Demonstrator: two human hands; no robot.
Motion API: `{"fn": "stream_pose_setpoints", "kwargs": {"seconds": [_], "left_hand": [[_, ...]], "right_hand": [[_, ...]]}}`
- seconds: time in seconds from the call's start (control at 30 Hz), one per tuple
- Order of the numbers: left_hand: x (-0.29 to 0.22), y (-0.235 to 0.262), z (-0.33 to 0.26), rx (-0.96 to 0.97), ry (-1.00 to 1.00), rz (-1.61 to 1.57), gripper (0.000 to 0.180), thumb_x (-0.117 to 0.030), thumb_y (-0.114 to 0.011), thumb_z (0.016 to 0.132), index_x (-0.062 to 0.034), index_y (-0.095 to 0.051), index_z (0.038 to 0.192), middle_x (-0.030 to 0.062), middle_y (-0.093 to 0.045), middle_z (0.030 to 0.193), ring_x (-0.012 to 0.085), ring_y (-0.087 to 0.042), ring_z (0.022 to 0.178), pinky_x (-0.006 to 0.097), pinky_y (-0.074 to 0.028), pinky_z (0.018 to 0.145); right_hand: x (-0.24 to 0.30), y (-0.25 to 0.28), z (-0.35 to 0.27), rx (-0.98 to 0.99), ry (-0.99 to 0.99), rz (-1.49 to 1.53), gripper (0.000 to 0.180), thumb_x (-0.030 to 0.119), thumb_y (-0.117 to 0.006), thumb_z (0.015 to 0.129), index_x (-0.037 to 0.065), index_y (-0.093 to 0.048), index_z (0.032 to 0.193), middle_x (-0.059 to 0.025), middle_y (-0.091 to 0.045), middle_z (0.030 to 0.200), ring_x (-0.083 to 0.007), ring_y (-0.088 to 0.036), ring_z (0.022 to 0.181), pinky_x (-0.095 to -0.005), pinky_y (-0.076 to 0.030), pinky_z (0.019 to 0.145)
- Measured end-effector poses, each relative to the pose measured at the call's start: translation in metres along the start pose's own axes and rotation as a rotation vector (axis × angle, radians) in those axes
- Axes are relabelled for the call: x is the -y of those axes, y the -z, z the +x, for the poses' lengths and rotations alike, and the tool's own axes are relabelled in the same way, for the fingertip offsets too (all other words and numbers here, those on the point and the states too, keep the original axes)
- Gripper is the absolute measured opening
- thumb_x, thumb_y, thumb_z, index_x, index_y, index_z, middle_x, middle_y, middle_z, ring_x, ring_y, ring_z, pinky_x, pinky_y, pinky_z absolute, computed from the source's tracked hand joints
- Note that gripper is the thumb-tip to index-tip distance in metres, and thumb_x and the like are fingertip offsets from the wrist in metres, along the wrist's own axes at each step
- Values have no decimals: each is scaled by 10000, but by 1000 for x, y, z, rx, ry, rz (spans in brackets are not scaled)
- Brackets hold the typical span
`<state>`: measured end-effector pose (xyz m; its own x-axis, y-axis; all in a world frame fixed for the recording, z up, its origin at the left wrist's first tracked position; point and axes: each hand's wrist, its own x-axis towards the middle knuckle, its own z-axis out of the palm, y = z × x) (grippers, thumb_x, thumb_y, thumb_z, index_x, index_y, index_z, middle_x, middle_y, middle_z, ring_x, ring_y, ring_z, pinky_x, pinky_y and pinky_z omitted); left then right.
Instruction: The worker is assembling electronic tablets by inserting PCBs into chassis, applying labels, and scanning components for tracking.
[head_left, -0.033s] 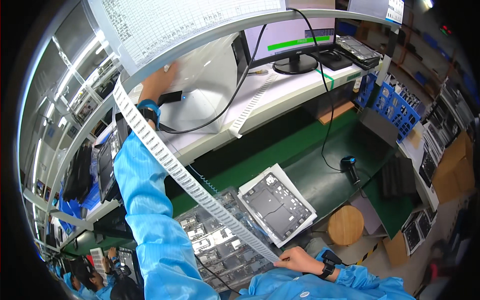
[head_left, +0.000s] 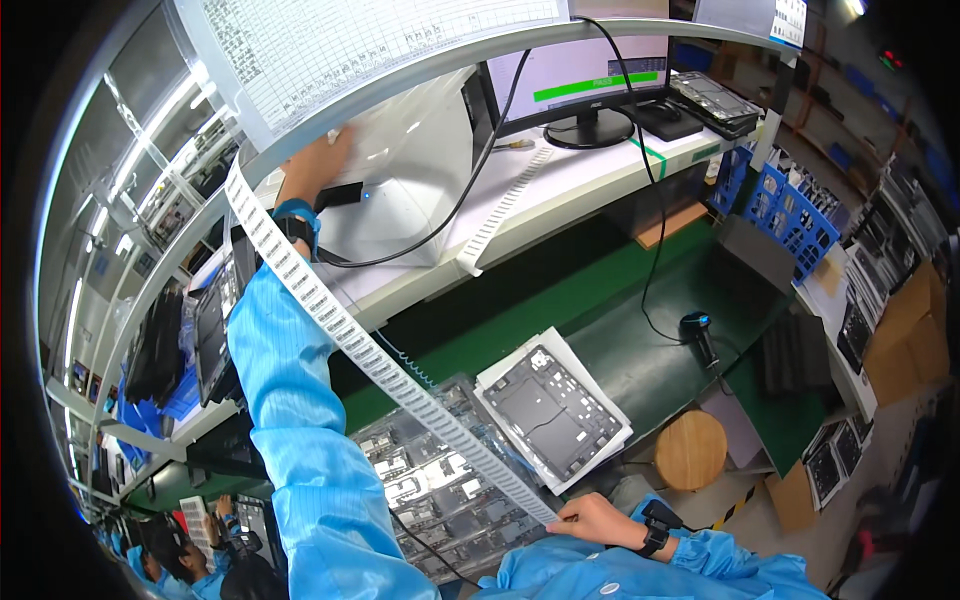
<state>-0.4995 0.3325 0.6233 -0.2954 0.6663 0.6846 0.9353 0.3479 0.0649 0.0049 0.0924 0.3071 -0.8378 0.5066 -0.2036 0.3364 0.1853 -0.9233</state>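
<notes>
A long white strip of printed labels (head_left: pixel 385 372) stretches diagonally from the shelf post at upper left down to my right hand (head_left: pixel 592 522). Thumb and fingers of that hand pinch its lower end. My left hand (head_left: pixel 318 165) reaches up to the shelf, beside a translucent plastic cover (head_left: pixel 415 150); its fingers are blurred and partly hidden by the frame bar. A small black device with a blue light (head_left: pixel 342 194) lies next to the left wrist. Beneath the strip is a clear tray (head_left: pixel 440 490) of electronic parts. A dark flat device housing (head_left: pixel 552 412) rests on white sheets to its right.
A monitor (head_left: pixel 590 75) stands on the white shelf (head_left: pixel 570 200), near a second label strip (head_left: pixel 507 210). A handheld scanner (head_left: pixel 700 338) sits on the green bench (head_left: pixel 620 340). Round stool (head_left: pixel 691 451), blue crate (head_left: pixel 790 222) and cartons (head_left: pixel 905 325) are at right. Co-workers (head_left: pixel 190 550) appear lower left.
</notes>
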Motion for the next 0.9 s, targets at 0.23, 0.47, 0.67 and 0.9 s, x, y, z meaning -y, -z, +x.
{"fn": "stream_pose_setpoints", "kwargs": {"seconds": [0.23, 0.47, 0.67, 0.9], "left_hand": [[137, 72, -10, -62, 59, 108, 415, -195, -599, 953, -94, -613, 1355, 246, -605, 1342, 387, -582, 1244, 425, -454, 1036], [-23, 144, -261, -171, 404, -272, 344, -139, -512, 1021, 17, -627, 1305, 135, -661, 1249, 175, -606, 1140, 297, -452, 991], [-199, 189, -486, 267, 1251, -549, 150, -119, -611, 963, 12, -661, 912, 96, -673, 823, 192, -654, 860, 333, -497, 836], [-342, 71, -708, 1143, 1276, -600, 254, -221, -668, 896, -31, -689, 1063, 222, -712, 971, 409, -691, 881, 480, -544, 775]], "right_hand": [[0, -9, 29, 215, 170, 64, 249, 185, -718, 818, -49, -686, 900, -252, -623, 742, -342, -625, 634, -433, -484, 632], [-38, 45, 96, 262, -82, 29, 328, 169, -772, 816, -10, -704, 1082, -183, -720, 926, -242, -691, 814, -359, -535, 723], [-56, 72, 99, 12, -22, 88, 297, 76, -754, 846, -18, -662, 1111, -132, -699, 966, -218, -696, 835, -311, -552, 705], [-124, 137, 31, 499, -330, -60, 137, 102, -700, 861, -24, -712, 914, -119, -722, 777, -167, -698, 728, -301, -539, 678]]}}
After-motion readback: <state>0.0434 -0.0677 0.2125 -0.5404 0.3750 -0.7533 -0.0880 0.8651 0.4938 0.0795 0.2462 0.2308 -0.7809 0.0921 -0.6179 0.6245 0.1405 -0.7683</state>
